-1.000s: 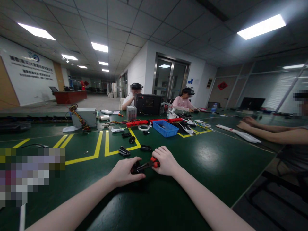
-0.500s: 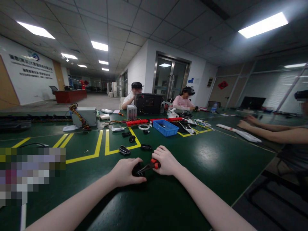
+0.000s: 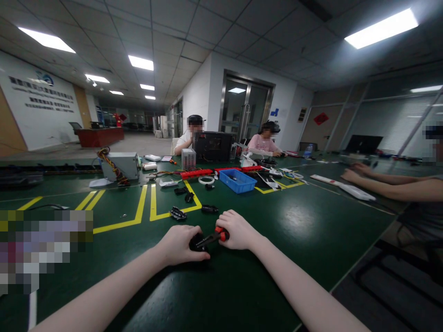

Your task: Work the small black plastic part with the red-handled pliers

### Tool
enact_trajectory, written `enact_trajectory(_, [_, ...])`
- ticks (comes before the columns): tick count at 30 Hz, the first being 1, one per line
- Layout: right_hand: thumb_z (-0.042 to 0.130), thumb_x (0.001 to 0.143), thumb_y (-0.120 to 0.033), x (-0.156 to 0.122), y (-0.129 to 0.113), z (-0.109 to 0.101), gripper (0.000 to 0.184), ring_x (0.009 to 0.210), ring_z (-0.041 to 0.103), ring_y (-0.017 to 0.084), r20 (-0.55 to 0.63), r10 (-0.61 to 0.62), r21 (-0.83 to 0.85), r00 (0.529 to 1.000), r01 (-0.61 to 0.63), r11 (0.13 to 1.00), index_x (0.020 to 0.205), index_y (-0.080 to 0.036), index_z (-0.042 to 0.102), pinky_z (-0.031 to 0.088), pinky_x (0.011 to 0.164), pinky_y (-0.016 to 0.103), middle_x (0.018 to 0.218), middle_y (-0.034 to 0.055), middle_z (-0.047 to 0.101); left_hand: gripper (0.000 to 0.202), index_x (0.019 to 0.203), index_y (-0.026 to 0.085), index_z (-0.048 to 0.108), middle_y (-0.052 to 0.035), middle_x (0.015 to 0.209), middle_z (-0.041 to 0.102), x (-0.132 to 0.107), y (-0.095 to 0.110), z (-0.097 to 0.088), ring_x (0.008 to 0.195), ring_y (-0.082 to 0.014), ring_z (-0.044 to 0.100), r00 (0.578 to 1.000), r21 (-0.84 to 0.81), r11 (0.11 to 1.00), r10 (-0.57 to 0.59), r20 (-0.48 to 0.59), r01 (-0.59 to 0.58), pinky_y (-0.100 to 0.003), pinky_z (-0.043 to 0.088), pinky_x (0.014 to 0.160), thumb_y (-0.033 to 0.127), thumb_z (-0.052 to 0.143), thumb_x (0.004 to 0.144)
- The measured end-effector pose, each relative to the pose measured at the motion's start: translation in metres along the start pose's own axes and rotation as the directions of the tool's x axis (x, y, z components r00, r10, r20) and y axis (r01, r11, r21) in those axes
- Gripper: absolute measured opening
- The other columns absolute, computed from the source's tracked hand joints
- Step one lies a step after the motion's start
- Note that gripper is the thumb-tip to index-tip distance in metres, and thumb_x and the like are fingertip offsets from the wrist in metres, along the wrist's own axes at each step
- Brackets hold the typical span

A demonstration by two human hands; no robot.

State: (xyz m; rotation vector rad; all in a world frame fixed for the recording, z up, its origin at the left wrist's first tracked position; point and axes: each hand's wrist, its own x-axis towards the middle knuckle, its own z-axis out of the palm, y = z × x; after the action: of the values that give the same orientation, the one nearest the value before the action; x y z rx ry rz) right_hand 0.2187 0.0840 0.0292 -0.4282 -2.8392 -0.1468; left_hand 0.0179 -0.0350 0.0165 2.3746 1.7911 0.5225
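Observation:
My left hand [image 3: 179, 244] is closed round a small black part [image 3: 196, 242] that rests on the green table [image 3: 304, 216]. My right hand [image 3: 238, 229] grips the red handle of a pair of pliers [image 3: 213, 237], whose dark jaws reach left onto the black part. Both hands sit close together just in front of me. What the black part is I cannot make out.
Beyond my hands lie several small black parts [image 3: 177, 213] on yellow floor-tape lines [image 3: 141, 210], a blue bin [image 3: 238, 180], red strips [image 3: 197, 174] and a grey power-supply box [image 3: 122, 166]. Two people sit at the far side; another person's arms [image 3: 387, 184] rest at the right.
My hands and the pliers have held nearly the same position; the view has shifted slightly.

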Motion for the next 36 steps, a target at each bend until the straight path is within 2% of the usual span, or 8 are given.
enact_trajectory(5, [0.066, 0.068, -0.028, -0.002, 0.008, 0.000, 0.029, 0.089, 0.049, 0.020, -0.092, -0.033, -0.033, 0.995, 0.031, 0.999, 0.094, -0.018, 0.057, 0.037, 0.083, 0.034, 0.094, 0.0056, 0.058, 0.049, 0.091, 0.020, 0.061, -0.0039, 0.080, 0.067, 0.000, -0.001, 0.001, 0.072, -0.0218, 0.063, 1.000, 0.013, 1.000, 0.020, 0.005, -0.020, -0.026, 0.037, 0.059, 0.067, 0.056, 0.075])
enact_trajectory(13, [0.064, 0.068, -0.027, -0.001, 0.010, 0.004, 0.029, 0.092, 0.052, 0.022, -0.226, -0.106, -0.026, 0.968, 0.103, 0.994, 0.094, -0.018, 0.055, 0.038, 0.083, 0.036, 0.099, 0.0079, 0.058, 0.047, 0.083, 0.020, 0.055, -0.0014, 0.074, 0.064, 0.000, -0.006, 0.004, 0.067, -0.0198, 0.060, 1.000, 0.016, 0.999, 0.029, -0.007, -0.028, -0.025, 0.033, 0.055, 0.067, 0.054, 0.076])
enact_trajectory(21, [0.064, 0.065, -0.027, -0.003, 0.012, 0.005, 0.030, 0.086, 0.053, 0.022, -0.275, -0.044, -0.035, 0.960, 0.035, 0.999, 0.091, -0.018, 0.052, 0.039, 0.077, 0.034, 0.093, 0.0074, 0.058, 0.046, 0.079, 0.019, 0.050, -0.0013, 0.072, 0.062, 0.000, -0.007, 0.004, 0.064, -0.0196, 0.058, 0.999, 0.023, 0.999, 0.028, -0.017, -0.027, -0.025, 0.032, 0.054, 0.065, 0.051, 0.080])
enact_trajectory(25, [0.062, 0.066, -0.025, -0.003, 0.012, 0.004, 0.030, 0.086, 0.053, 0.022, -0.311, -0.029, -0.026, 0.950, 0.022, 0.999, 0.093, -0.018, 0.051, 0.039, 0.077, 0.034, 0.093, 0.0073, 0.058, 0.044, 0.082, 0.019, 0.052, -0.0017, 0.073, 0.062, -0.001, -0.009, 0.004, 0.064, -0.0196, 0.059, 0.999, 0.003, 0.999, 0.040, -0.023, -0.040, -0.025, 0.033, 0.053, 0.063, 0.051, 0.081])
enact_trajectory(29, [0.061, 0.066, -0.025, -0.003, 0.011, 0.003, 0.030, 0.083, 0.053, 0.021, -0.338, -0.022, -0.010, 0.941, 0.020, 1.000, 0.093, -0.018, 0.050, 0.039, 0.076, 0.033, 0.092, 0.0069, 0.059, 0.045, 0.089, 0.019, 0.055, -0.0032, 0.076, 0.063, -0.003, -0.011, 0.004, 0.067, -0.0213, 0.060, 0.992, -0.014, 0.994, 0.110, -0.060, -0.111, -0.026, 0.037, 0.057, 0.062, 0.055, 0.078])
enact_trajectory(36, [0.062, 0.066, -0.025, -0.003, 0.013, 0.004, 0.028, 0.082, 0.053, 0.021, -0.359, -0.034, -0.019, 0.933, 0.029, 0.999, 0.090, -0.018, 0.050, 0.039, 0.075, 0.033, 0.091, 0.0065, 0.059, 0.053, 0.114, 0.020, 0.052, -0.0052, 0.098, 0.062, -0.004, -0.012, 0.002, 0.082, -0.0221, 0.062, 0.970, -0.087, 0.975, 0.192, -0.150, -0.206, -0.031, 0.045, 0.072, 0.058, 0.058, 0.078])
